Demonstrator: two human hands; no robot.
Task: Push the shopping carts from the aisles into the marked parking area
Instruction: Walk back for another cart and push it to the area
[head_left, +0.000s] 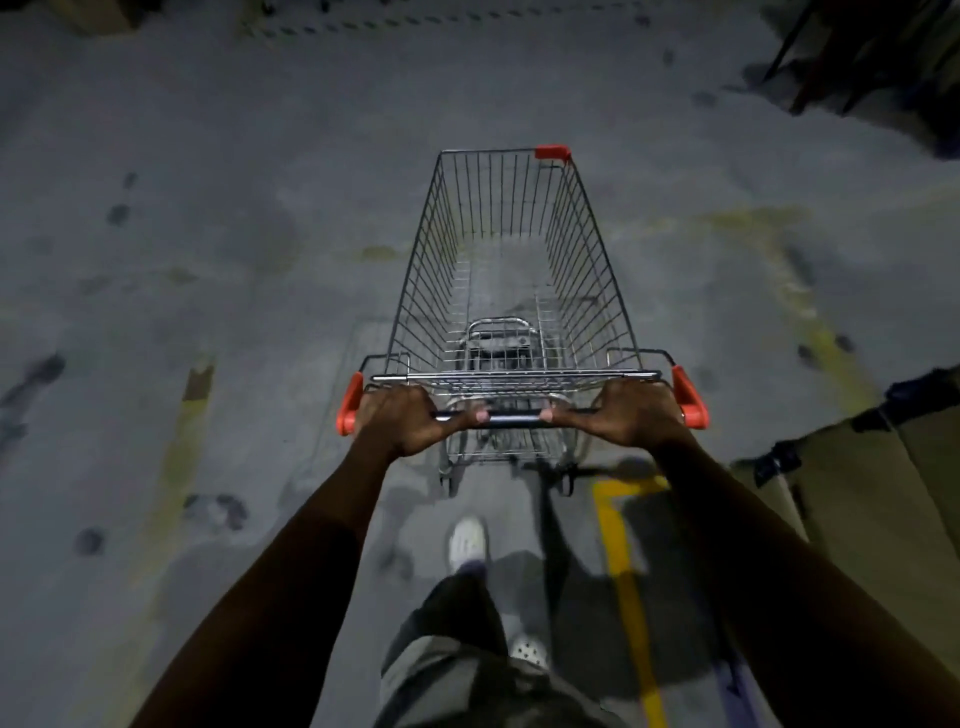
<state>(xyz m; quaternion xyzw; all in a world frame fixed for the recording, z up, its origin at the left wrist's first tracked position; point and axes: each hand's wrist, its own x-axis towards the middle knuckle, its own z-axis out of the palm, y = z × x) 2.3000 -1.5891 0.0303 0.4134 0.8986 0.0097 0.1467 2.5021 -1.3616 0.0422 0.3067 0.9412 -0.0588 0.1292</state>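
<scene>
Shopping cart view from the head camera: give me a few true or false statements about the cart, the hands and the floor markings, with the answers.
1. The left hand and the right hand both grip the handle bar of the shopping cart. True.
2. The cart carries boxes. False: no goods show in it.
3. A bright yellow line runs along the floor to the right of the white shoe. True.
4. The cart's far rim has a red cap on its left corner. False: the red cap sits on the far right corner.
</scene>
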